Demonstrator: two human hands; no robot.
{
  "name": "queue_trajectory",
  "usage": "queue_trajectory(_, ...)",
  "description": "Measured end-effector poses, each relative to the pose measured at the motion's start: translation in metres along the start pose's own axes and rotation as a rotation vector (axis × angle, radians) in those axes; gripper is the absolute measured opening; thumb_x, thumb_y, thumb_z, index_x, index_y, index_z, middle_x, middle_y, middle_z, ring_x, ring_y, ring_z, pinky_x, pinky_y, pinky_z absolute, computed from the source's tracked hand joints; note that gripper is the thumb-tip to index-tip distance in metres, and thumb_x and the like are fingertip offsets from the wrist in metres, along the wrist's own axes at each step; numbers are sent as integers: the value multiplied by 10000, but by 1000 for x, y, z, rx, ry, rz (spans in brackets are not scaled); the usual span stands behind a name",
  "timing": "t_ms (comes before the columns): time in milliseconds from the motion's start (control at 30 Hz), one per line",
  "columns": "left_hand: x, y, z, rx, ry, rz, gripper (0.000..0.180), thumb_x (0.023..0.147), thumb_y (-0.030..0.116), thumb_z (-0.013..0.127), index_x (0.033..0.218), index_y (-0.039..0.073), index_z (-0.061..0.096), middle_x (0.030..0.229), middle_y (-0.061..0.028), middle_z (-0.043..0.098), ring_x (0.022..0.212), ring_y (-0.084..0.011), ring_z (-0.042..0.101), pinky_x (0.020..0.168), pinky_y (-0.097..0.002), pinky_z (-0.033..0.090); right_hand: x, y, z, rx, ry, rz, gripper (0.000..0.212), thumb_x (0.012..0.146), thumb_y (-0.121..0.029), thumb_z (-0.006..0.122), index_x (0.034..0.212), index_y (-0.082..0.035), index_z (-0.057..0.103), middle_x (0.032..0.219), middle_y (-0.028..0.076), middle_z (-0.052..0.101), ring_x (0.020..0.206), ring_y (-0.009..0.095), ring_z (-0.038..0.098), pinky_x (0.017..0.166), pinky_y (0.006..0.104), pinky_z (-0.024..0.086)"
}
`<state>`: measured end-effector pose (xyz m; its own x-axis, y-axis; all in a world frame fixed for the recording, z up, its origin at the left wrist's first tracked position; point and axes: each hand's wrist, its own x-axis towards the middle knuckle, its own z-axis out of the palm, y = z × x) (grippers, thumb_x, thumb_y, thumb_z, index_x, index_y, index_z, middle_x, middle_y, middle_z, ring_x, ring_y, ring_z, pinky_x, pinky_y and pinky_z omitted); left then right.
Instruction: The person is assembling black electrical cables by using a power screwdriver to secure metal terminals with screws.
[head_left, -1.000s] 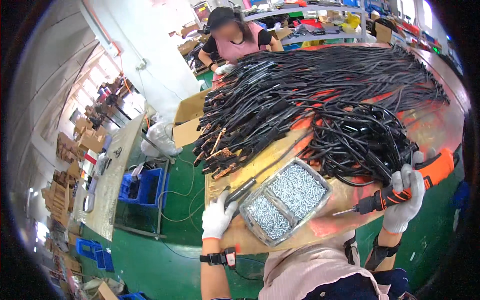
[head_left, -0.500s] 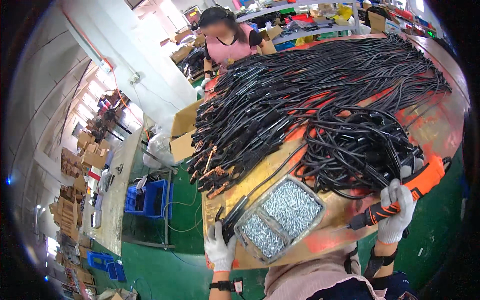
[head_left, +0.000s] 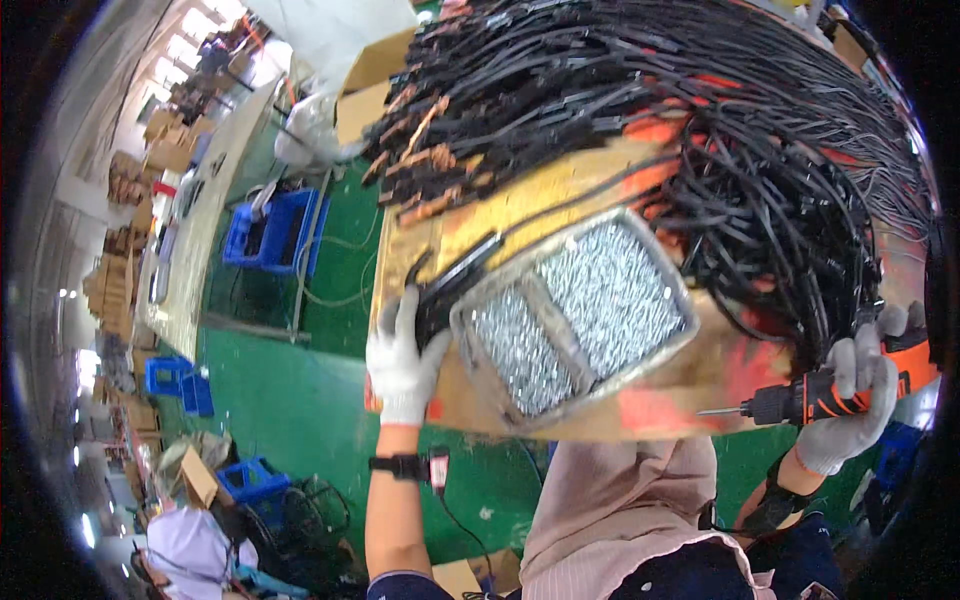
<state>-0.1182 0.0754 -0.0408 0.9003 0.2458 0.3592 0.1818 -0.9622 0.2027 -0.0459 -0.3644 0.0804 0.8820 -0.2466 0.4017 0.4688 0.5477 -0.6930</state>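
My left hand (head_left: 402,365), in a white glove, grips a black fitting (head_left: 437,302) at the table's left edge. A black cable (head_left: 580,202) runs from the fitting toward the heap at the right. My right hand (head_left: 850,405), also gloved, is closed round an orange and black power screwdriver (head_left: 822,394). Its thin bit points left, over the table's near edge. Between my hands sits a clear plastic tray (head_left: 556,336) with two compartments. Small silvery screws (head_left: 608,295) fill both.
A tangled heap of black cables (head_left: 775,215) lies at the right of the table. Farther back, many cables with coppery ends (head_left: 430,165) are laid side by side. Left of the table stand a cardboard box (head_left: 365,95), a blue crate (head_left: 275,230) and a long bench (head_left: 205,215).
The view has tilted down, and the co-worker at the far side is out of it. My left hand keeps hold of the fitting; the screwdriver has turned nearly level in my right hand.
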Motion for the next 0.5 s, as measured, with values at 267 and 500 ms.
queue_trajectory(267, -3, 2, -3, -4, 55, -25, 749, 764, 278, 788, 1425, 161, 455, 1294, -204, 553, 1129, -405, 547, 963, -460, 450, -49, -24, -30, 80, 58, 67, 504, 954, -65, 512, 1402, 51, 314, 1139, 66, 522, 749, 102, 367, 610, 222, 371)
queue_trajectory(500, -12, 0, -1, -69, 23, -36, 792, 737, 308, 792, 1434, 166, 445, 1290, -211, 552, 1126, -424, 552, 951, -472, 465, -48, -20, -14, -4, 79, 103, 485, 951, -68, 532, 1398, 7, 361, 1005, 52, 505, 716, 82, 374, 591, 222, 375)
